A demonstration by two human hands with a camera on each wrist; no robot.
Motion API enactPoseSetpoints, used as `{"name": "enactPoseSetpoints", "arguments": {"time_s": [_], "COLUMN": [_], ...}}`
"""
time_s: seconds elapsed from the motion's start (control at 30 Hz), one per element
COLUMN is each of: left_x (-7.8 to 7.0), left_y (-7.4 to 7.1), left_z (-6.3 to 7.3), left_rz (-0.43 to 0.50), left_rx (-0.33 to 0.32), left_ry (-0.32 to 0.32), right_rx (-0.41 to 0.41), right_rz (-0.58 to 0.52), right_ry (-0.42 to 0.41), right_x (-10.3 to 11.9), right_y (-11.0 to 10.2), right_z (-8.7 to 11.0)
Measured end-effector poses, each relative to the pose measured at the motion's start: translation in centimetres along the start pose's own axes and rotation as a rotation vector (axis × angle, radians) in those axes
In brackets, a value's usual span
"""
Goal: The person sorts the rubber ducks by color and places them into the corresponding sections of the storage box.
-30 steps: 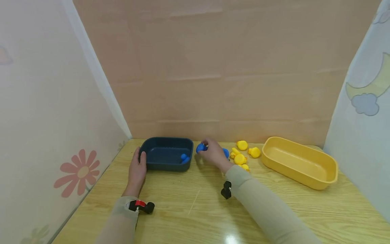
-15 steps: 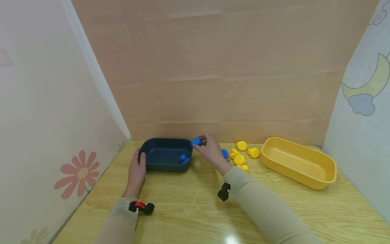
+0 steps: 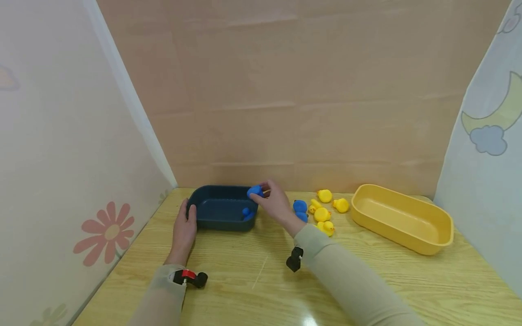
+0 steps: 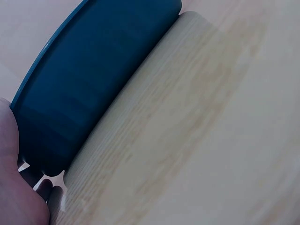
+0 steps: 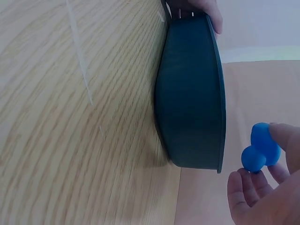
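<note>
My left hand (image 3: 184, 231) holds the left end of a dark blue-green plastic tray (image 3: 222, 225), thumb at the rim and fingers along the outer end. Inside that tray, near its right end, lies a blue rubber duck (image 3: 247, 213). Another blue rubber duck (image 5: 266, 143) is pinched between the thumb and fingers of my right hand (image 3: 274, 201), raised over the tray's right rim. Two more blue ducks (image 3: 300, 206) sit on the table, right of that hand. Several yellow rubber ducks (image 3: 322, 214) are grouped beside them.
A yellow tray (image 3: 401, 222) stands angled at the right of the wooden table (image 3: 244, 280). Behind the table rises a brown-papered wall (image 3: 244, 90). Patterned white panels (image 3: 61, 136) close off both sides.
My right hand has lifted the blue duck from the table area and carried it left, over the dark tray's right rim. The left hand stays on the tray.
</note>
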State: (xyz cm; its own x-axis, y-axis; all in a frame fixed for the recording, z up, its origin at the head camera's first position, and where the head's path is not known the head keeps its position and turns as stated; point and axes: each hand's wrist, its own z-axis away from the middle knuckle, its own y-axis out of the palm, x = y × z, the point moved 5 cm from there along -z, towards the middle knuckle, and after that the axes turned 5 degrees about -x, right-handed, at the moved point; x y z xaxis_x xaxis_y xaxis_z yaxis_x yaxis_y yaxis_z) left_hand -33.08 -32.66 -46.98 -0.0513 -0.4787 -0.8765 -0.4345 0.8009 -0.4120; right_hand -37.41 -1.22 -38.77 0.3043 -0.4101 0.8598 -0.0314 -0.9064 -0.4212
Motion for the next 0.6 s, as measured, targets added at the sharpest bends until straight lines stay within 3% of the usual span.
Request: {"name": "enactPoseSetpoints", "arguments": {"time_s": [0.3,0.6], "left_x": [0.0,-0.3], "left_y": [0.1,-0.1], "left_z": [0.0,-0.1], "left_rz": [0.001,-0.004], "left_rx": [-0.001,-0.008], "left_ry": [0.003,0.002], "right_rx": [0.016,0.007], "right_rz": [0.009,0.027], "right_ry": [-0.002,-0.024], "right_x": [-0.4,0.5], "right_y": [0.2,-1.9], "right_z": [-0.2,0.1]}}
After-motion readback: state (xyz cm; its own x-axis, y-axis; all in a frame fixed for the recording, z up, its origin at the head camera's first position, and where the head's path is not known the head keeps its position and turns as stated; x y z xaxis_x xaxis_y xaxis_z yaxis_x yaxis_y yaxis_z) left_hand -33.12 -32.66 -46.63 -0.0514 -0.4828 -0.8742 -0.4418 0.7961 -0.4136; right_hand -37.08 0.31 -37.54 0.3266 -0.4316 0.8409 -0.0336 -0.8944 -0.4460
